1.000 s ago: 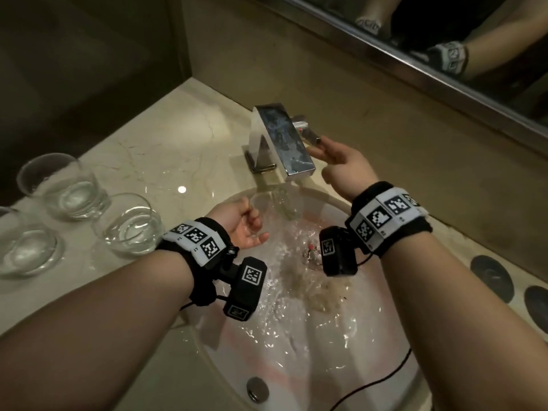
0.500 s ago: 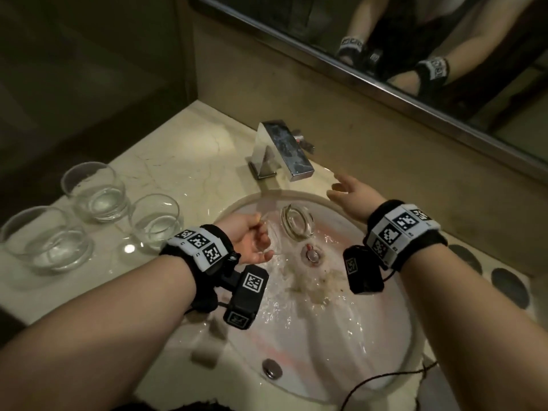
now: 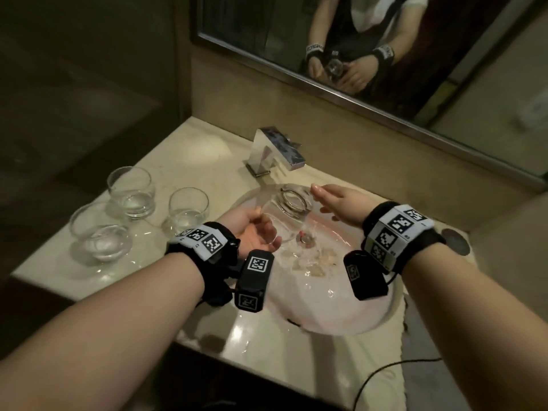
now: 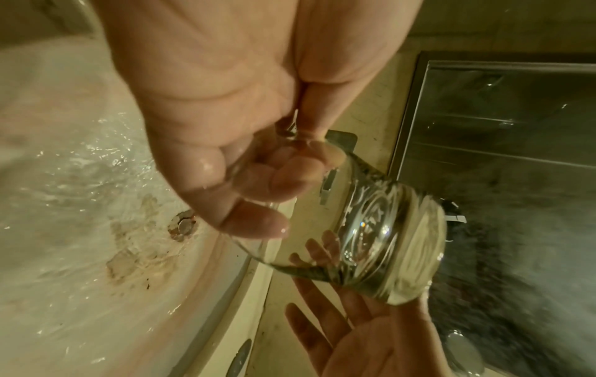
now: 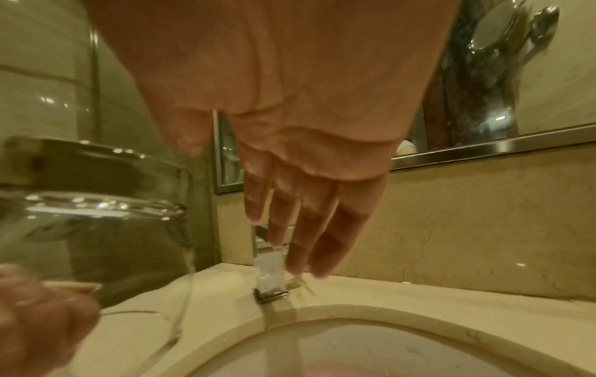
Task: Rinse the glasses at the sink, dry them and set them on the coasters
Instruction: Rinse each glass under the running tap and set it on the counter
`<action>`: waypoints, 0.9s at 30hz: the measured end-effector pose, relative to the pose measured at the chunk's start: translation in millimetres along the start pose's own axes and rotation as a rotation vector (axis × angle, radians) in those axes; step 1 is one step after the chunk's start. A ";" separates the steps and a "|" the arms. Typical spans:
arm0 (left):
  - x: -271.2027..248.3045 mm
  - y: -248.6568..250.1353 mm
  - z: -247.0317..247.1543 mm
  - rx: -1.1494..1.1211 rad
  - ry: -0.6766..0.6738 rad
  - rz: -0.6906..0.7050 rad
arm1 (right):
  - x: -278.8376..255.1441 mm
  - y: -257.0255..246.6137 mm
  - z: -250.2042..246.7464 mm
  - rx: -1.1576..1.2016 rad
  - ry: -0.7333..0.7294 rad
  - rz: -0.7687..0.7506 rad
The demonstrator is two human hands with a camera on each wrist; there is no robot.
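I stand at a marble table [image 3: 207, 149] with a round sink [image 3: 341, 315] set into it, wet and flecked with residue near the drain. A square tap [image 3: 277, 149] sits behind the sink; a second ago water ran from it under my right hand, and now I see no stream. That suggests this rinse is over and drying comes next. My left hand [image 3: 252, 232] holds a glass [image 3: 289, 206] tipped on its side over the sink, fingers curled inside its mouth. It has come up out of the sink since half a second ago. My right hand [image 3: 341, 203], fingers straight and empty, has left the tap and hovers just beside the glass's base. Three other glasses [image 3: 132, 191] wait on the table to my left. Dark coasters [image 3: 455, 246] lie at right.
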State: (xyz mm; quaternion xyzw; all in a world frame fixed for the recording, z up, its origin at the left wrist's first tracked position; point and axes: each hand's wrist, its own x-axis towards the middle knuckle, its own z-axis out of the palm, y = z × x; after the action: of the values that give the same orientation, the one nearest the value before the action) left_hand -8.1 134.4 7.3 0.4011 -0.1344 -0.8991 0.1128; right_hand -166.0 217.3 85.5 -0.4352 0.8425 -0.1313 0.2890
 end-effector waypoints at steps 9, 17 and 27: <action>-54.1 -1.9 -37.8 0.110 -0.063 0.085 | -58.4 -40.5 45.4 0.041 0.073 -0.097; -105.7 5.6 -61.0 1.403 0.049 0.683 | -75.9 -57.6 83.4 0.150 0.137 -0.040; -110.2 -2.0 -97.2 2.394 0.365 0.811 | -74.7 -67.8 116.0 0.163 0.107 -0.054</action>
State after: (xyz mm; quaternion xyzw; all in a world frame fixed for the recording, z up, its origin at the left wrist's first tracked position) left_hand 136.7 155.7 20.3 0.2994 -0.9521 -0.0507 -0.0355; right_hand -17.8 241.4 52.7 -0.4253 0.8312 -0.2301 0.2744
